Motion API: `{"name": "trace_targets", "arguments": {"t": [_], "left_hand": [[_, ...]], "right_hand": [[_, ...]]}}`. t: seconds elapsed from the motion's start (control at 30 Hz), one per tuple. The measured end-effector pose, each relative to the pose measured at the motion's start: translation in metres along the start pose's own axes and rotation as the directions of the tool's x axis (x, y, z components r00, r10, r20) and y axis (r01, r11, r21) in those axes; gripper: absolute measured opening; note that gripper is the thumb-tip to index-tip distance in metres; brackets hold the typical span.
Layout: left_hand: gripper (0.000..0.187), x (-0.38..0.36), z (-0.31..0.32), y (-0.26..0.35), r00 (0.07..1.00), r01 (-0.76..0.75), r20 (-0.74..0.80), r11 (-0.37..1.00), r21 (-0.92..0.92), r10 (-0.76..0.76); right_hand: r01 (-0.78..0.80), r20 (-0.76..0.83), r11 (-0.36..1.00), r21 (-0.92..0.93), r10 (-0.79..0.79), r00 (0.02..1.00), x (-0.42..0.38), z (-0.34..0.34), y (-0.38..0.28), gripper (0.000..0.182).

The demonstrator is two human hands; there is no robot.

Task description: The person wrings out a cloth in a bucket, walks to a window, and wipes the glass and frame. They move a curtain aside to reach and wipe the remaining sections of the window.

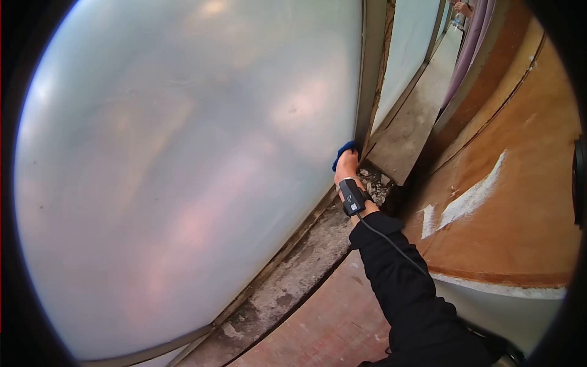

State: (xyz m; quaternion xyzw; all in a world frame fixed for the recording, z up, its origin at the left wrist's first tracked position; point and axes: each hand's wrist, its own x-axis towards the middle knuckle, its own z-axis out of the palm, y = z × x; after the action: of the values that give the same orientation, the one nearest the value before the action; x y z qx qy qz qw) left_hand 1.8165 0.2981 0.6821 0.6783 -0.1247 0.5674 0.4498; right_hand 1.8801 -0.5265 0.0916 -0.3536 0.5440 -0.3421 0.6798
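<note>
My right hand (347,164) is closed on a blue cloth (343,153), which touches the lower right corner of a large frosted window pane (183,171) beside its metal frame (364,79). Most of the cloth is hidden behind my fingers. Around my right wrist is a strapped black device (353,197), with a cable running up the dark sleeve (406,275). My left hand is out of view.
Below the pane runs a rough, dirty sill (293,257) with rubble (374,183) near my wrist. At right stands a brown panel (507,183) with white marks. Another person's hand (463,8) shows at the top right, by a purple curtain (471,52).
</note>
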Motion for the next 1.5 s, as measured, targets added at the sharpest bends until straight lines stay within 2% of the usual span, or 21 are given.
{"name": "trace_targets", "arguments": {"t": [0.03,0.07,0.17,0.23,0.3,0.43,0.5,0.63,0.67,0.73,0.83,0.97,1.1,1.17,1.2,1.27,1.33,1.37,1.4,1.43,1.5], "left_hand": [[0.056,-0.003,-0.001,0.0,0.998,0.047,-0.037,0.999,-0.022,-0.048],[0.056,-0.004,-0.002,-0.001,0.999,0.012,-0.033,0.999,0.04,-0.011],[0.057,-0.008,-0.001,0.001,0.973,-0.23,0.052,0.923,0.31,0.225],[0.058,-0.014,0.002,0.004,0.908,-0.415,0.149,0.789,0.454,0.392],[0.058,-0.02,0.008,0.007,0.821,-0.556,0.248,0.625,0.548,0.513],[0.059,-0.027,0.018,0.007,0.7,-0.676,0.379,0.39,0.625,0.605],[0.06,-0.029,0.019,0.007,0.668,-0.697,0.411,0.328,0.638,0.62],[0.061,-0.029,0.02,0.009,0.622,-0.722,0.454,0.243,0.648,0.637],[0.062,-0.029,0.02,0.01,0.613,-0.724,0.458,0.226,0.651,0.644],[0.062,-0.028,0.018,0.012,0.597,-0.731,0.478,0.191,0.655,0.645],[0.063,-0.026,0.012,0.009,0.579,-0.739,0.498,0.158,0.655,0.646],[0.063,-0.009,0.001,-0.009,0.542,-0.767,0.529,0.128,0.629,0.653],[0.06,-0.013,0.003,-0.004,0.557,-0.76,0.533,0.132,0.637,0.637],[0.06,-0.011,0.001,-0.007,0.553,-0.762,0.531,0.132,0.634,0.642],[0.06,-0.01,-0.001,-0.008,0.548,-0.766,0.529,0.136,0.628,0.648],[0.061,-0.012,0.0,-0.005,0.577,-0.75,0.516,0.161,0.641,0.634],[0.061,-0.015,0.001,-0.006,0.61,-0.732,0.506,0.189,0.655,0.609],[0.06,-0.013,0.001,-0.012,0.606,-0.729,0.504,0.178,0.661,0.615],[0.06,-0.011,-0.003,-0.016,0.599,-0.728,0.505,0.16,0.667,0.621],[0.059,-0.008,-0.008,-0.02,0.588,-0.726,0.509,0.132,0.675,0.629],[0.058,-0.003,-0.015,-0.034,0.542,-0.712,0.51,0.042,0.701,0.668]], "right_hand": [[0.009,0.001,1.0,0.001,-0.009,1.0,-0.015,0.005,-0.019,0.052],[0.091,-0.016,0.996,0.019,-0.09,0.996,-0.03,0.008,-0.036,0.05],[0.327,-0.021,0.931,0.164,-0.328,0.944,-0.069,0.019,-0.076,0.04],[0.476,0.023,0.869,0.139,-0.483,0.875,-0.08,0.026,-0.093,0.037],[0.678,0.051,0.726,0.115,-0.686,0.726,-0.097,0.036,-0.112,0.036],[0.882,0.094,0.471,-0.001,-0.878,0.469,-0.194,0.04,-0.163,0.05],[0.944,0.15,0.328,-0.031,-0.932,0.329,-0.24,0.039,-0.177,0.053],[0.992,0.267,0.083,0.096,-0.962,0.054,-0.315,0.029,-0.192,0.059],[0.991,0.263,0.084,0.099,-0.963,0.055,-0.321,0.027,-0.195,0.059],[0.99,0.289,-0.013,0.139,-0.956,-0.053,-0.328,0.026,-0.196,0.059],[0.996,0.335,-0.06,0.06,-0.939,-0.077,-0.308,0.024,-0.183,0.058],[0.996,0.228,0.055,-0.063,-0.971,0.068,-0.27,0.027,-0.144,0.056],[0.904,0.136,0.384,-0.187,-0.902,0.411,-0.206,0.024,-0.084,0.048],[0.745,0.086,0.656,-0.121,-0.741,0.666,-0.155,0.023,-0.051,0.05],[0.598,0.067,0.79,-0.136,-0.595,0.801,-0.123,0.024,-0.033,0.05],[0.359,0.149,0.933,-0.036,-0.35,0.925,-0.059,0.016,-0.025,0.051],[0.023,0.367,1.0,0.013,-0.026,0.93,-0.02,0.005,-0.053,0.054],[0.177,0.293,0.984,0.028,-0.177,0.94,-0.043,0.011,-0.083,0.063],[0.211,0.274,0.975,0.066,-0.221,0.936,-0.054,0.011,-0.106,0.059],[0.413,0.153,0.904,0.105,-0.425,0.892,-0.071,0.023,-0.123,0.057],[0.515,0.092,0.85,0.111,-0.524,0.846,-0.106,0.032,-0.152,0.051]]}}
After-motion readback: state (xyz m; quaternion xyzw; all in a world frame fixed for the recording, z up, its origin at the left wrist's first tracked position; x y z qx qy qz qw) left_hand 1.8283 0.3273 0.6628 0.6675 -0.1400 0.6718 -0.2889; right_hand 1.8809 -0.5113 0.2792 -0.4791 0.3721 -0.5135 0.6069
